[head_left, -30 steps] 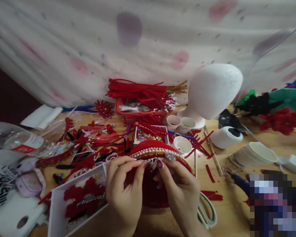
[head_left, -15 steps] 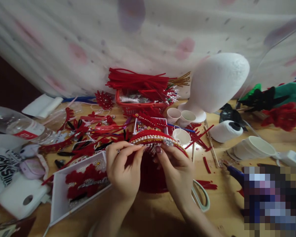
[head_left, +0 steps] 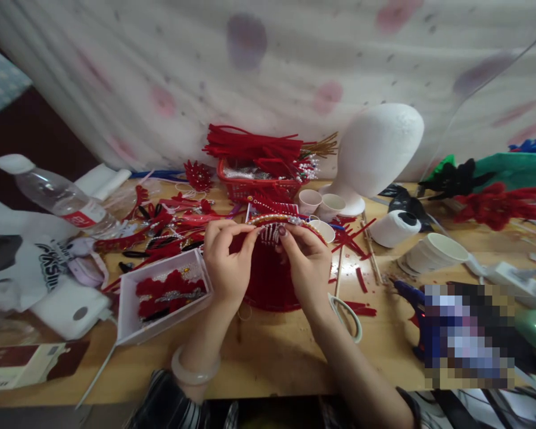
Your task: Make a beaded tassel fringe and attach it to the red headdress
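Observation:
A round red velvet headpiece [head_left: 270, 280] stands on the table in front of me, its upper rim edged with pearl and gold trim [head_left: 274, 218]. My left hand [head_left: 227, 262] pinches at this rim from the left, thumb and forefinger together beside a silver beaded trim [head_left: 269, 233]. On the right, my right hand [head_left: 310, 265] is closed, its thumb pressing the other end of the silver beads against the headpiece. The fingers hide part of the rim, and the exact contact of the left fingertips is hard to make out.
A white tray [head_left: 127, 319] of red flowers and beads lies left. Behind are a red basket [head_left: 259, 189], paper cups [head_left: 309, 201] and a foam head [head_left: 379, 152]. Scissors [head_left: 355, 325], a thread cone [head_left: 395, 229] and a blue glue gun [head_left: 411, 292] lie right; a bottle [head_left: 67, 199] leans left.
The view has shifted, showing more of the forearms and table edge. Both hands stay at the rim, and more of the silver beads and red velvet shows between them.

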Demonstrator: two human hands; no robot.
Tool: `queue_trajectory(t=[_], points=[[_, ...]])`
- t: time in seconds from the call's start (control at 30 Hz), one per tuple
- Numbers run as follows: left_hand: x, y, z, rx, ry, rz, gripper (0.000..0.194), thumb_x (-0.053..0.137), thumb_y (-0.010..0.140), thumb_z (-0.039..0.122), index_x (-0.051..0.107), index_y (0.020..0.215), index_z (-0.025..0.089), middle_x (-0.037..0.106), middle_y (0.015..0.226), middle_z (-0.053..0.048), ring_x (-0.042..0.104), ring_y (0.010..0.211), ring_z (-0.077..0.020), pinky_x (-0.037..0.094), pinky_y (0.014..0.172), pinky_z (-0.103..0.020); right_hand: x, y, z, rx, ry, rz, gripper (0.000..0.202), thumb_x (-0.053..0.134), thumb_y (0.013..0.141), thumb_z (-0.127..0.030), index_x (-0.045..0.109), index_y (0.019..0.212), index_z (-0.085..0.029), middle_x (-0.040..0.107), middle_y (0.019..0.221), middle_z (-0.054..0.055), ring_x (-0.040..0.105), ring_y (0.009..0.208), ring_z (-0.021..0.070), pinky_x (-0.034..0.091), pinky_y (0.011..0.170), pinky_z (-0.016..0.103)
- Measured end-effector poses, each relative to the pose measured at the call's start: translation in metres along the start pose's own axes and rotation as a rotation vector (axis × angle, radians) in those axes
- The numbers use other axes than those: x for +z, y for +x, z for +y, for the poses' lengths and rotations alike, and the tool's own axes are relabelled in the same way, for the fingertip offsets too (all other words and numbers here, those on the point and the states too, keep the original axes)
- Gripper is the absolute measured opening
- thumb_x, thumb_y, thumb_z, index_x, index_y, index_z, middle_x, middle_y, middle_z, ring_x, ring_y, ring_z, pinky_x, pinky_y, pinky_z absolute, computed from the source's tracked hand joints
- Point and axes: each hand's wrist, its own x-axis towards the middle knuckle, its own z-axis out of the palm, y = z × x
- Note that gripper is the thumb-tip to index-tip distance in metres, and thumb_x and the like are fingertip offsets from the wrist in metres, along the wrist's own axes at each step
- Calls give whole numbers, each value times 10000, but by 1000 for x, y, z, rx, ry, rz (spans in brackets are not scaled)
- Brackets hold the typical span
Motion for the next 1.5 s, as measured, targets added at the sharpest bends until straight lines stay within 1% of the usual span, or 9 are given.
queue_trajectory(t=[0.13,0.2,0.33,0.47,0.63,0.83,0.97,1.27,1.5], points=[[-2,4,-2,-66,-3,-51,69,754,814,193,689,839,191,660,851,-17,639,838,-170,531,755,-305,-2,4,2,-18,12,-25,156,716,773,-330,737,854,-198,739,723,5,675,643,166,575,616,307],[-3,6,-4,-76,-12,-92,76,745,821,206,699,880,195,697,883,-24,653,849,-177,535,770,-318,-2,6,3,-34,0,-28,145,710,775,-324,738,847,-201,734,712,2,670,636,166,572,615,309],[-3,8,-6,38,26,-149,90,676,886,234,733,951,210,736,906,-37,667,891,-199,523,842,-364,-2,9,5,-40,-4,-18,144,704,783,-323,739,843,-197,727,689,1,661,629,164,565,613,306],[-1,7,-5,165,84,-125,96,652,911,243,731,953,209,736,882,-34,664,867,-198,493,834,-361,-3,10,6,-34,10,-6,135,705,784,-317,739,828,-194,725,678,-3,647,610,154,553,596,292],[0,7,0,226,87,-126,85,654,904,196,722,954,185,729,876,-51,659,851,-193,481,822,-346,-10,9,6,-19,48,-35,147,724,766,-327,744,824,-194,706,633,-12,624,559,146,504,508,261],[0,4,6,212,101,-127,92,646,909,206,726,952,195,719,882,-47,652,861,-194,484,830,-348,-17,8,2,-28,67,-76,152,723,773,-343,750,793,-195,683,621,-19,591,542,128,487,521,254],[1,1,7,195,91,-127,97,651,906,217,734,952,200,730,890,-48,655,875,-199,488,843,-354,-20,9,3,-39,66,-83,193,704,791,-375,723,717,-198,650,588,-25,555,522,119,454,497,241],[1,-2,4,193,63,-96,107,653,900,193,740,963,184,750,911,-70,673,882,-200,512,858,-362,-13,9,6,-66,88,-102,204,685,807,-385,692,701,-210,624,576,-31,542,520,123,450,505,242],[2,-1,5,210,53,-90,103,657,896,176,745,949,187,749,888,-61,674,854,-190,509,847,-350,-15,12,7,-65,101,-120,190,694,807,-373,706,721,-205,634,573,-29,529,508,121,433,493,242]])
